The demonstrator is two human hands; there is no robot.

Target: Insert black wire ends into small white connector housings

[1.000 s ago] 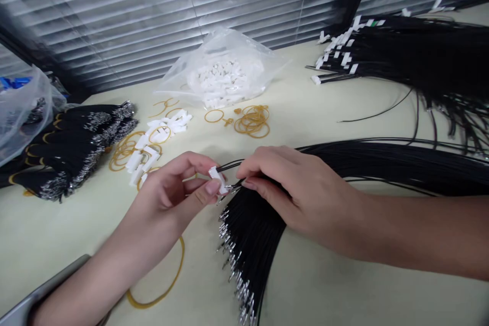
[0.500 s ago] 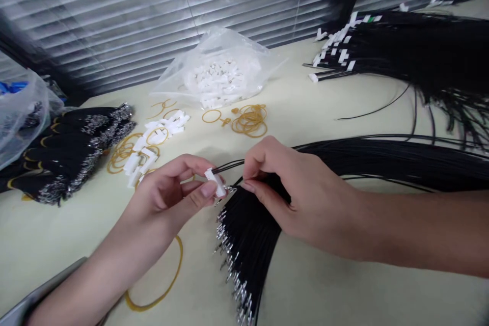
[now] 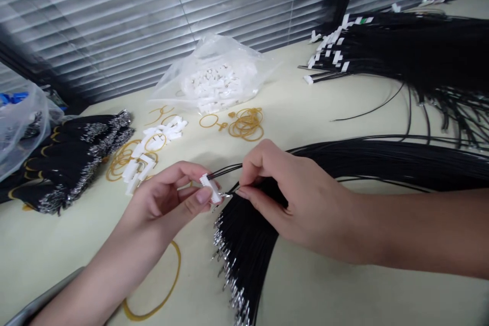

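A white connector is pinched between the thumb and fingers of my left hand. A few black wires run from its upper end toward the right. My right hand pinches a thin black wire, whose metal tip lies at the connector's lower right side; whether the tip is inside a slot I cannot tell. Below and behind my right hand spreads a bundle of black wires with bare metal terminals fanned along its left edge.
Behind lie a clear bag of white connectors, loose connectors and yellow rubber bands. Terminal-ended bundles sit at left, connector-ended black wires at back right. One large yellow band lies near my left forearm.
The whole view has shifted slightly. Both hands keep their pinches, and the wire tip still lies close beside the connector, which is turned a little.
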